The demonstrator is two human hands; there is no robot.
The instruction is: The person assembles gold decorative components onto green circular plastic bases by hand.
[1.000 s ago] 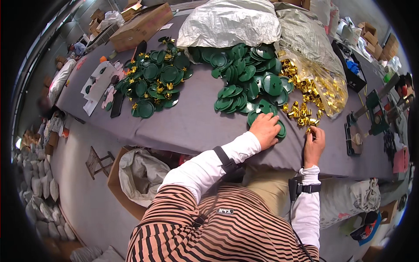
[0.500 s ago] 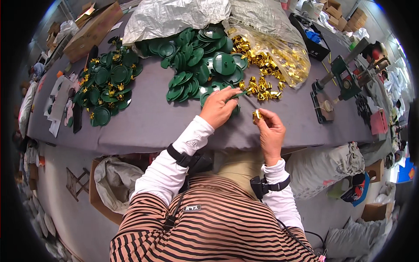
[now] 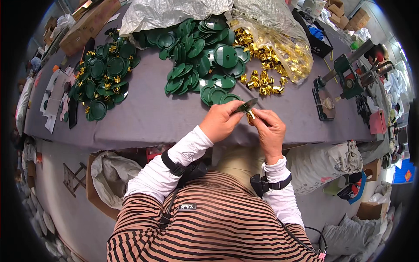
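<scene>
Between the fingers of my left hand (image 3: 222, 120) is a green plastic disc (image 3: 248, 105), tilted nearly edge-on. A shiny gold clip (image 3: 250, 116) is pinched in my right hand (image 3: 269, 126), and it meets the disc's underside; whether it is fixed there I cannot tell. Beyond my hands lies a heap of plain green discs (image 3: 198, 65). Loose gold clips (image 3: 264, 83) are scattered to the right of that heap, spilling from a clear plastic bag (image 3: 299, 61). On the left is a pile of green discs with gold clips on them (image 3: 102, 72).
The grey tablecloth (image 3: 152, 118) covers the table. A green hand press (image 3: 345, 78) stands at the right, with a black box (image 3: 321, 41) behind it. Silvery woven sacks (image 3: 174, 15) lie at the back, and a long cardboard box (image 3: 89, 26) at the far left.
My left hand has drawn a disc nearer, away from the heap. Both hands have come together, and the gold clip in my right hand now touches the disc.
</scene>
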